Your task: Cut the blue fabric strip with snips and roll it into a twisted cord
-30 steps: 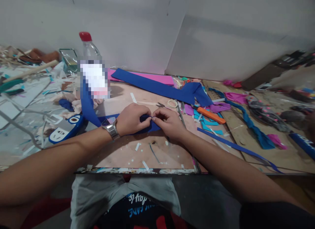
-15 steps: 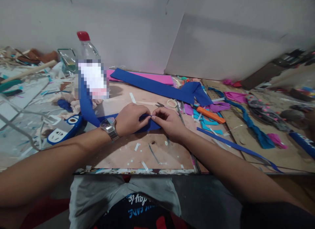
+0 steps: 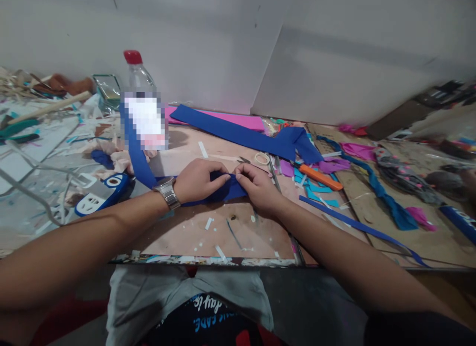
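Note:
A long blue fabric strip [image 3: 227, 191] lies across the work board, running from the bottle at the left to under my fingers. My left hand [image 3: 197, 182], with a metal watch on the wrist, pinches the strip's upper edge between thumb and fingers. Close beside it, my right hand [image 3: 259, 188] pinches the same edge near the strip's right end. The fingertips of the two hands nearly meet, and part of the cloth is hidden beneath them. Just beyond my right hand lie scissors [image 3: 246, 160] and a roll of tape [image 3: 262, 158].
A red-capped bottle [image 3: 143, 80] stands at the back left, near a blue-and-white power strip [image 3: 100, 195]. Another blue strip [image 3: 230, 132] lies over pink material along the wall. An orange utility knife [image 3: 320, 176], a narrow blue strip [image 3: 357, 223] and fabric scraps lie to the right.
The thumbs have drawn slightly apart along the edge, and more of the blue cloth shows between my hands. The whole view has shifted a little.

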